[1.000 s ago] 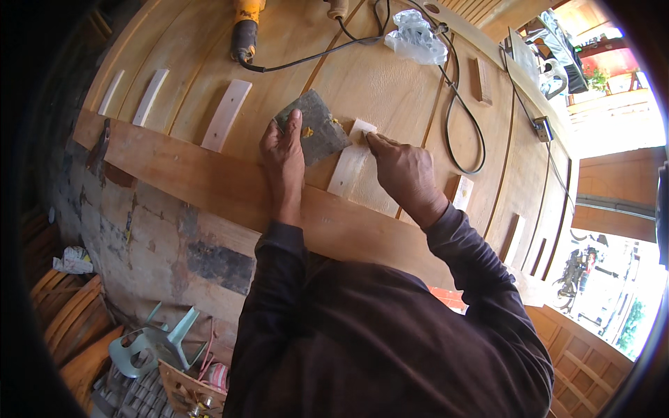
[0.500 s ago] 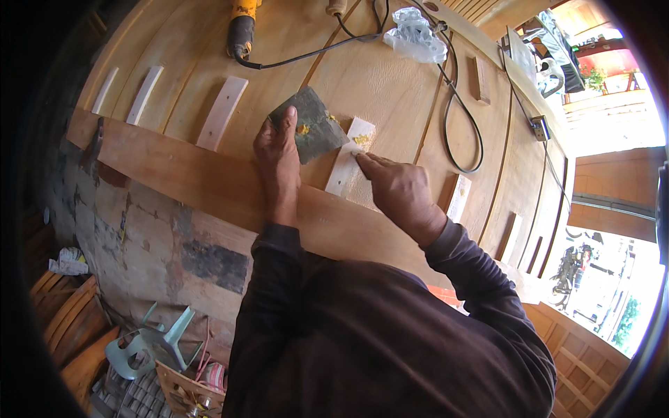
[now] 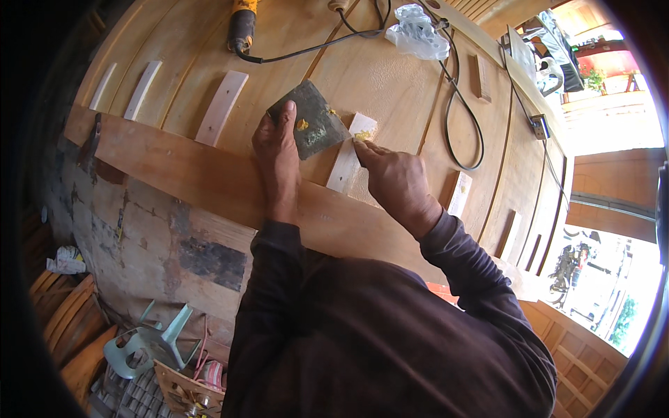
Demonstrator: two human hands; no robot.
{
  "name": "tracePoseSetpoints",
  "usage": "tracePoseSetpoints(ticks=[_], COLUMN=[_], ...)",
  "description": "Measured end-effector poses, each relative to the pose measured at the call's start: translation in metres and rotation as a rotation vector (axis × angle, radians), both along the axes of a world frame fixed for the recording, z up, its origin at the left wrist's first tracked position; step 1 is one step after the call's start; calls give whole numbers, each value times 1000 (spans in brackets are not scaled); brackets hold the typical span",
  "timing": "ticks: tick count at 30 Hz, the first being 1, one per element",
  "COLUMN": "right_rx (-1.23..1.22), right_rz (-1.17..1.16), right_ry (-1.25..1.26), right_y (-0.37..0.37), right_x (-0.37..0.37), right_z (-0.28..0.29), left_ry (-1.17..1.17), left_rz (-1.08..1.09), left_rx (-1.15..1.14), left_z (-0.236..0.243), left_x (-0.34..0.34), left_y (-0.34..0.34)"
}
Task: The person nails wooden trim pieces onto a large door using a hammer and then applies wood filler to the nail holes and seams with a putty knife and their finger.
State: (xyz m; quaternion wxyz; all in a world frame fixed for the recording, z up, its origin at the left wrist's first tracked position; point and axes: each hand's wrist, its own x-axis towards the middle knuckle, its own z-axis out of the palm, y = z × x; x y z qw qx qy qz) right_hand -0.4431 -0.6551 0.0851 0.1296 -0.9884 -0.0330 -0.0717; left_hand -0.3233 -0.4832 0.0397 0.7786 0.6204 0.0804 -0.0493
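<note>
My left hand (image 3: 276, 143) grips a dark, flat, square plate (image 3: 317, 129), thumb on top and fingers underneath. Dabs of yellow paste (image 3: 302, 125) lie on the plate. Its right corner reaches over a pale wooden strip (image 3: 343, 167) on the wooden panel. More yellow paste (image 3: 362, 135) is smeared near the strip's far end. My right hand (image 3: 398, 177) is closed, its fingertips at that paste beside the plate's corner. Whatever those fingers pinch, if anything, is too small to make out.
Several similar strips, such as a pinkish one (image 3: 221, 108), lie along the panel (image 3: 279, 76). A yellow-and-black power tool (image 3: 242, 28), a clear plastic bag (image 3: 418, 33) and a looped black cable (image 3: 446, 118) rest farther back. A pale green plastic chair (image 3: 157, 345) stands at lower left.
My right hand has moved slightly farther along the strip, its fingertips now at the smeared paste. The plate in my left hand has shifted a little away from me.
</note>
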Motion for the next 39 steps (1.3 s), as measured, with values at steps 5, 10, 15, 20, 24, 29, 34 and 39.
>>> tracePoseSetpoints(ticks=[5, 10, 15, 20, 24, 29, 34, 39], right_rx=[8, -44, 50, -57, -35, -25, 14, 27], right_rz=[26, -160, -35, -21, -141, -79, -162, -4], right_ry=[87, 133, -91, 195, 65, 87, 93, -104], right_y=[-6, -15, -8, -17, -32, -28, -20, -9], right_x=[-7, 10, 4, 1, 16, 10, 7, 3], right_z=[6, 13, 0, 9, 7, 5, 19, -6], left_ry=[-10, -2, 3, 2, -18, -56, -69, 6], left_rz=[14, -9, -3, 16, -25, 57, 83, 41], left_rx=[-49, -39, -73, -29, 58, -120, -181, -181], left_z=[-10, -4, 3, -4, 11, -3, -7, -5], left_x=[1, 0, -1, 2, -3, -2, -1, -2], left_y=[3, 4, 1, 6, 6, 7, 5, 7])
